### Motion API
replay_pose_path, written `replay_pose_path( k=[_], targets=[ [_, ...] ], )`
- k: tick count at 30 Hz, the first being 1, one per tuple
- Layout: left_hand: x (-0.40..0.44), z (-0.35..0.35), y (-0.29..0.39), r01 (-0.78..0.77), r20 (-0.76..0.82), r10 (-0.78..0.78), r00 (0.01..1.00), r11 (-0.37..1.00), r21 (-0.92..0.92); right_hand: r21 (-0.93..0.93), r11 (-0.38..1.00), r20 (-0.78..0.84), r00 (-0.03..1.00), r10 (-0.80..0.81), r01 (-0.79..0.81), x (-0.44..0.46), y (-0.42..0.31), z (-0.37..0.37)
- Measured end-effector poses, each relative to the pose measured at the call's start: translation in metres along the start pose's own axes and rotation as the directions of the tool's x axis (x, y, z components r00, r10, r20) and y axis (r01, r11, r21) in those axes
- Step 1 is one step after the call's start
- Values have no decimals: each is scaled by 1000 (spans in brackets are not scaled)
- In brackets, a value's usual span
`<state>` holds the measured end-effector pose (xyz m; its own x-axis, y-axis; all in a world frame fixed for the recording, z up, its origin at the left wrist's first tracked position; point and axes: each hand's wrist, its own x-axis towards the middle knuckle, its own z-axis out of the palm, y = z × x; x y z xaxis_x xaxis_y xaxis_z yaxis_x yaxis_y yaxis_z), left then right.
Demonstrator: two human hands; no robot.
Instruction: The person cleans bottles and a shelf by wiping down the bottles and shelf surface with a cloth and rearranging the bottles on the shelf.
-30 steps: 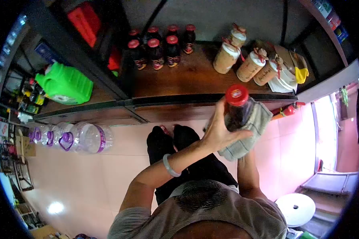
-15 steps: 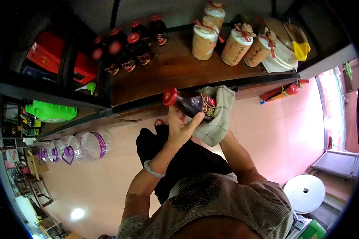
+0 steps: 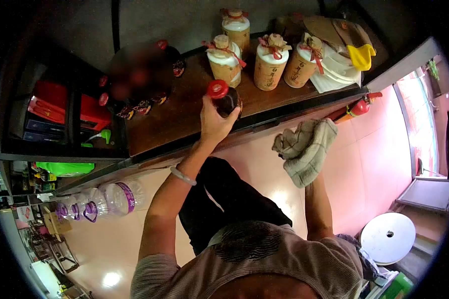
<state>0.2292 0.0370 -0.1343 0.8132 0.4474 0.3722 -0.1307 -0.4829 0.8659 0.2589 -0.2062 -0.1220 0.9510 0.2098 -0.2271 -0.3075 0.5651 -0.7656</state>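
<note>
My left hand (image 3: 216, 122) is wrapped round a dark bottle with a red cap (image 3: 226, 101), held upright at the front edge of the wooden shelf (image 3: 184, 117). A grey checked cloth (image 3: 307, 152) covers my right hand, so its fingers are hidden; it is off to the right, below the shelf edge and apart from the bottle. Behind the bottle stands a tan and white bottle with a red ribbon (image 3: 224, 64). More red-capped dark bottles (image 3: 140, 106) stand on the left of the shelf, partly blurred.
Several tan bottles (image 3: 271, 65) stand at the shelf's right, beside white plates and a brown and yellow glove (image 3: 362, 56). A fire extinguisher (image 3: 356, 108) is below the shelf's right end. Large clear plastic bottles (image 3: 115, 198) are on the floor at left.
My left hand has carried the dark bottle up to the shelf edge, out of the cloth. My right hand with the cloth has moved right. The view has shifted.
</note>
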Motion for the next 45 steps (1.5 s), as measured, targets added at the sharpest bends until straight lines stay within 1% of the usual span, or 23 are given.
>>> replay_pose_path(
  k=[2,5,6,9,11,12,15,17,18,21,22,23,25,26,27,29,33,35,37,39,42,44,45],
  targets=[
    [4,10,-15,18,55,-23,998,996,88,-56,998,-7,1000,-18,17,-2,-2,-7],
    [16,25,-13,-7,64,1,998,995,99,-154,988,-2,1000,-31,30,-8,0,-12],
    [18,30,-11,-19,48,10,999,980,199,-190,981,5,999,-36,36,-10,1,-12],
    [20,46,-17,-27,59,13,998,968,250,-333,940,61,997,-50,68,-15,6,-9],
    [19,56,-17,-6,29,0,1000,980,199,-437,893,117,991,-57,103,-16,9,-5],
    [19,63,-24,-76,3,77,997,980,183,-490,862,153,986,-61,130,-16,10,-3],
    [15,74,-20,-11,-60,21,998,987,159,-638,732,261,961,-86,239,-20,16,8],
    [12,66,-13,-78,-77,99,992,967,244,-711,623,336,936,-106,326,-22,19,15],
    [11,61,-8,-48,-113,68,991,983,176,-742,560,370,922,-117,369,-23,21,18],
    [-7,29,3,81,-84,-55,995,937,340,-796,376,458,878,-137,474,-26,23,26],
    [-14,14,2,1,-133,66,989,892,452,-806,310,486,863,-140,504,-28,23,27],
    [-19,-5,-1,15,-197,83,977,893,451,-812,244,511,848,-139,530,-30,24,28],
    [-22,-47,-20,102,-390,59,919,919,381,-810,121,561,818,-124,574,-32,24,31],
    [-18,-69,-24,208,-491,-10,871,913,351,-803,62,585,803,-113,593,-33,26,33],
    [-13,-90,-44,232,-597,78,798,875,425,-792,13,607,789,-95,610,-34,26,35],
    [1,-134,-72,297,-676,67,734,863,409,-758,-83,652,756,-57,647,-35,30,38],
    [24,-187,-126,175,-582,229,780,814,555,-678,-221,717,697,10,701,-34,36,45],
    [39,-201,-152,150,-520,68,851,919,365,-648,-264,735,678,31,714,-31,38,47],
    [43,-201,-155,183,-477,-18,879,936,302,-610,-304,757,652,50,732,-27,39,49],
    [44,-199,-152,257,-484,-46,874,889,379,-565,-349,779,623,72,747,-23,39,50],
    [42,-196,-111,459,-488,-272,829,829,318,-480,-422,798,583,153,769,-23,39,58],
    [38,-191,-115,417,-516,-186,836,826,378,-460,-426,783,583,220,779,-26,39,65],
    [38,-189,-115,395,-528,-140,838,823,408,-559,-379,740,650,172,737,-20,55,50]
  ],
)
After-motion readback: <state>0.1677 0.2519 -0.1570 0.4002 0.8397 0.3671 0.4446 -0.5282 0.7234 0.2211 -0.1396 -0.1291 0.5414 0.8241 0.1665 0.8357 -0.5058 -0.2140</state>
